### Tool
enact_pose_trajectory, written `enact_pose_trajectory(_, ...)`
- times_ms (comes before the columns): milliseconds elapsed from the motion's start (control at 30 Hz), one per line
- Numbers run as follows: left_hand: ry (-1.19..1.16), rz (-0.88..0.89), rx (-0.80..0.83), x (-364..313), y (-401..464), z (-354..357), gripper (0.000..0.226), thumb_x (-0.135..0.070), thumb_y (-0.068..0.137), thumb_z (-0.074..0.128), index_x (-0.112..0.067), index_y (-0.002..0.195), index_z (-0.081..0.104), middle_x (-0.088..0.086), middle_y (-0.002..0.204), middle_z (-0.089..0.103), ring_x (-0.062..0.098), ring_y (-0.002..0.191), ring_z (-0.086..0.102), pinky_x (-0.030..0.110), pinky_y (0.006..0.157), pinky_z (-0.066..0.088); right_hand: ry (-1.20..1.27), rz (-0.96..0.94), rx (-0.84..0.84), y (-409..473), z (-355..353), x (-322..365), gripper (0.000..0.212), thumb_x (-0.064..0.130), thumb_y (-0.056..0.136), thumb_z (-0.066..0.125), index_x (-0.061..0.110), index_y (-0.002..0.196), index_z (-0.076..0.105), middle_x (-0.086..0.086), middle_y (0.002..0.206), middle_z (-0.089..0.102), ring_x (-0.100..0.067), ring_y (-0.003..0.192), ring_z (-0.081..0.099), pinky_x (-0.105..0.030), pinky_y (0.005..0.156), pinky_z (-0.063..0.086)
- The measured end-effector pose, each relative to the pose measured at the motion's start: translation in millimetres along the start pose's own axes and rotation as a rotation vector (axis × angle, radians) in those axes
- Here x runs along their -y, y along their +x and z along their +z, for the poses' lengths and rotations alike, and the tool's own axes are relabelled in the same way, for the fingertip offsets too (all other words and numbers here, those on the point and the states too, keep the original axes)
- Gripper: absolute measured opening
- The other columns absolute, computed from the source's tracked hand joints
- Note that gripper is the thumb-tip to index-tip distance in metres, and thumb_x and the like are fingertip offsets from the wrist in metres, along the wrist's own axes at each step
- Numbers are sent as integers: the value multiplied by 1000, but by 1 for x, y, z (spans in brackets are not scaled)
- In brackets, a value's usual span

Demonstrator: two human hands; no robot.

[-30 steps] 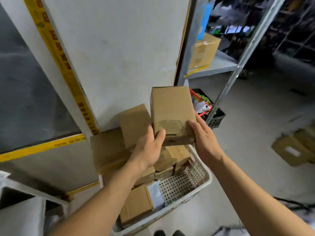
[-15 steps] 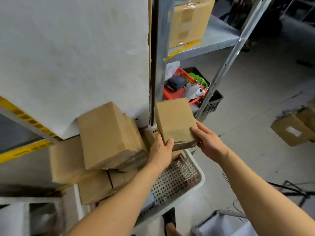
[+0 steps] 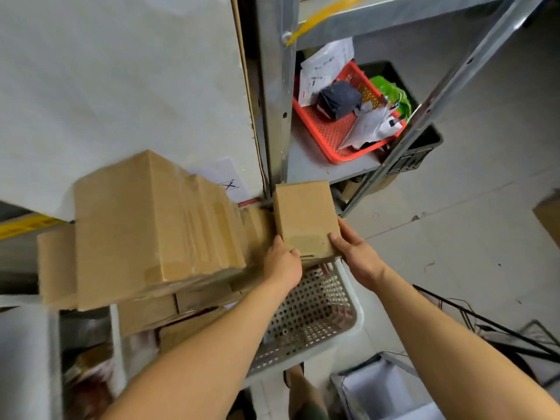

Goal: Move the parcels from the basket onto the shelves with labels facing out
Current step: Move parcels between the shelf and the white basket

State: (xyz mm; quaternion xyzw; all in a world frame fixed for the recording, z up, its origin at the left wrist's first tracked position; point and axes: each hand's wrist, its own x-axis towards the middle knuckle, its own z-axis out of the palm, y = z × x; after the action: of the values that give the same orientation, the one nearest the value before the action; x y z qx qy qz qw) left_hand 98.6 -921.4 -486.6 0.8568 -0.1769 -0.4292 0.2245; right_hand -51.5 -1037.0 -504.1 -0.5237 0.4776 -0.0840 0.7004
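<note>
A small brown cardboard parcel [image 3: 304,218] is held between both hands above the far corner of the white perforated basket [image 3: 306,316]. My left hand [image 3: 281,263] grips its near left corner, my right hand [image 3: 354,251] grips its near right edge. No label shows on the plain upper face. Several more brown parcels fill the basket, the largest [image 3: 151,225] lying on top at the left. The grey metal shelf unit [image 3: 315,165] stands just beyond the held parcel.
On the low shelf sits a red mesh tray [image 3: 333,131] with papers and a dark pouch, beside a black crate [image 3: 418,150]. A white board [image 3: 121,86] stands to the left. Another box [image 3: 548,219] lies on the floor at right, black wire racks [image 3: 500,328] near right.
The view has tipped further down and moved closer. Both hands have carried the small parcel lower and toward the low shelf, keeping the same grip.
</note>
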Motion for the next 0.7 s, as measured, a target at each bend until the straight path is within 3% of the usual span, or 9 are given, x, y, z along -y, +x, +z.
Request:
enact_pose_trajectory(167, 48, -59, -48, 3, 6, 6, 27, -26, 108, 51, -16, 132, 54, 9, 131, 62, 31, 120, 61, 46, 104, 52, -82, -15, 49, 13, 2, 1, 63, 36, 104, 66, 40, 161, 38, 14, 157, 51, -8, 145, 48, -35, 121, 40)
enact_pose_trajectory(267, 49, -57, -55, 6, 2, 4, 26, -27, 108, 53, -15, 130, 54, 10, 130, 63, 33, 120, 61, 46, 104, 53, -153, -61, 54, 17, 4, -4, 75, 59, 94, 67, 45, 161, 36, 15, 159, 49, -9, 146, 46, -39, 123, 38)
enact_pose_trajectory(333, 39, -49, -43, 6, -1, 1, 30, -28, 108, 54, -14, 135, 53, 10, 132, 62, 33, 122, 60, 46, 105, 52, -173, -81, 28, 20, 4, -8, 77, 62, 91, 67, 44, 160, 38, 14, 156, 53, -10, 143, 50, -41, 121, 42)
enact_pose_trajectory(433, 27, -15, -20, 7, -9, -6, 43, -32, 109, 52, -16, 148, 47, 9, 141, 58, 31, 129, 56, 47, 110, 50, -176, -73, -48, 10, 12, 5, 66, 55, 95, 67, 38, 156, 48, 11, 147, 60, -12, 138, 55, -37, 112, 50)
enact_pose_trajectory(500, 23, 29, -2, 8, -16, -14, 51, -37, 109, 50, -17, 155, 41, 7, 150, 53, 30, 135, 52, 48, 112, 48, -156, -77, -86, -1, 17, 16, 53, 40, 104, 65, 27, 154, 52, 8, 142, 61, -13, 133, 56, -23, 100, 52)
enact_pose_trajectory(633, 82, 139, -8, 11, -31, -33, 51, -42, 110, 46, -16, 153, 45, 6, 149, 55, 28, 134, 53, 43, 111, 46, -152, -99, -143, -25, 25, 29, 48, 25, 108, 60, 17, 155, 50, 5, 141, 58, -15, 132, 56, -24, 102, 46)
enact_pose_trajectory(700, 75, 179, -7, 11, -41, -44, 50, -43, 109, 46, -18, 152, 46, 5, 148, 57, 28, 132, 55, 41, 109, 46, -169, -136, -150, -43, 33, 39, 47, 23, 108, 60, 16, 153, 51, 6, 138, 60, -7, 121, 61, -12, 92, 49)
